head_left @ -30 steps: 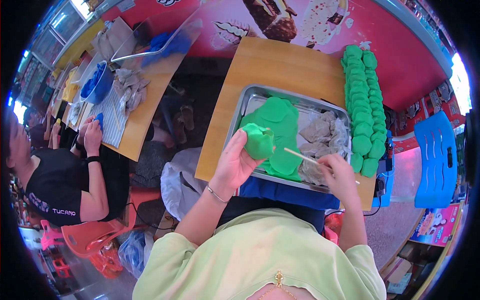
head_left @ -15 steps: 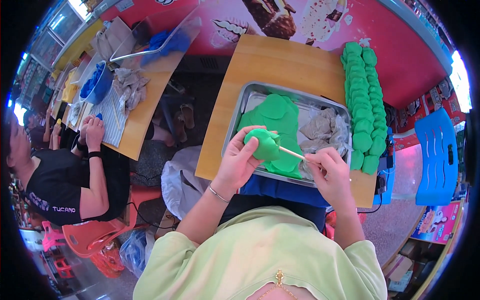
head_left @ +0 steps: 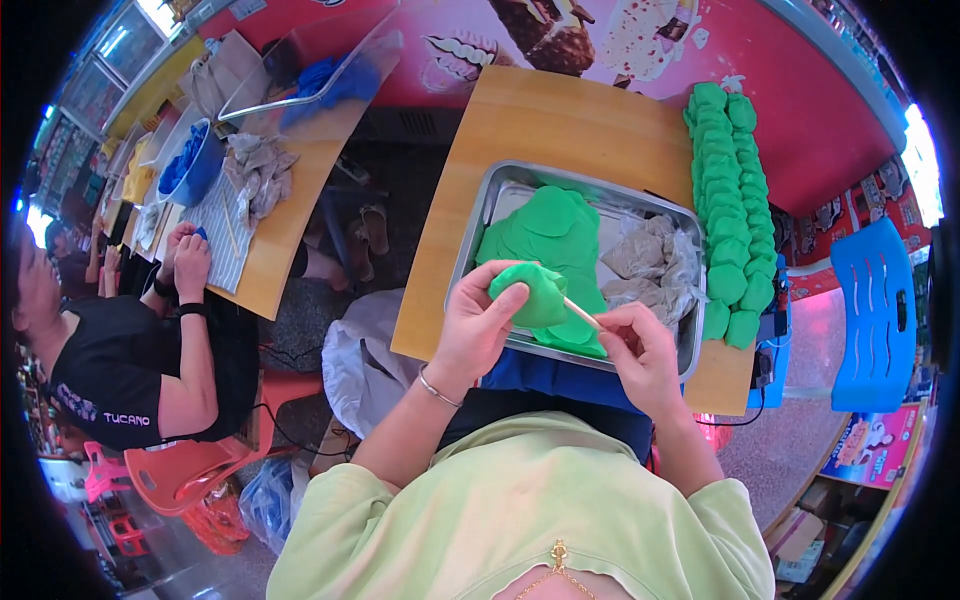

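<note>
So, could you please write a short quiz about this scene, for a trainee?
1. True or false: the left hand holds a green wrapper.
2. What does the right hand hold? A) a thin wooden stick B) a spoon C) a knife
3. Where does the metal tray stand?

Key: 1 true. 2 A. 3 On the wooden table, left of the rows of green pieces.

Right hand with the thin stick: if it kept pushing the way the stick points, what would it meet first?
Probably the green dough wrapper cupped in the left hand; the stick in the right hand already reaches it.
</note>
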Demonstrator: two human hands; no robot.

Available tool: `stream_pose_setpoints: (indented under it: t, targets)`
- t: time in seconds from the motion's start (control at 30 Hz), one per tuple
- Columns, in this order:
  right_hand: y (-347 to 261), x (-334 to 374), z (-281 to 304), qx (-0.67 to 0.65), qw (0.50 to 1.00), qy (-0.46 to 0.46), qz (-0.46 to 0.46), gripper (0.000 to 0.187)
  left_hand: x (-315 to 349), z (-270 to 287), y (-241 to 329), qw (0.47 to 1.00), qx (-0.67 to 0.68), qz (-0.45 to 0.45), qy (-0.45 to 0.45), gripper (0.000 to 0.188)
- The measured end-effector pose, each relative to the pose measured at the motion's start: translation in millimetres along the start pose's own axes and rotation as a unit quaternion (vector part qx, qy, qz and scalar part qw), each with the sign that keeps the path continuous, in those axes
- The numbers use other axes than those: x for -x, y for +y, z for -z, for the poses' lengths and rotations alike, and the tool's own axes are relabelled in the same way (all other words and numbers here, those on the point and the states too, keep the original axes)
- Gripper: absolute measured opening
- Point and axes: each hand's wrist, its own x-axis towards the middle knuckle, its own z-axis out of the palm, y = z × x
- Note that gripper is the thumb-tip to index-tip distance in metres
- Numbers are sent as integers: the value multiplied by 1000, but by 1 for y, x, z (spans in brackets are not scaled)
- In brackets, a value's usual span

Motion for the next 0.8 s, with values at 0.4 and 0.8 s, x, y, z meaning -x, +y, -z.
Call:
stream_pose_setpoints:
  t: [0.4,0.8]
  targets:
    - [-6,-15,6,92,992,38,73,17,-7,-5,7,997,-62,-36,21,25]
    - [-35,-34,37,283,947,-29,148,8,-17,10,24,984,-165,62,2,17]
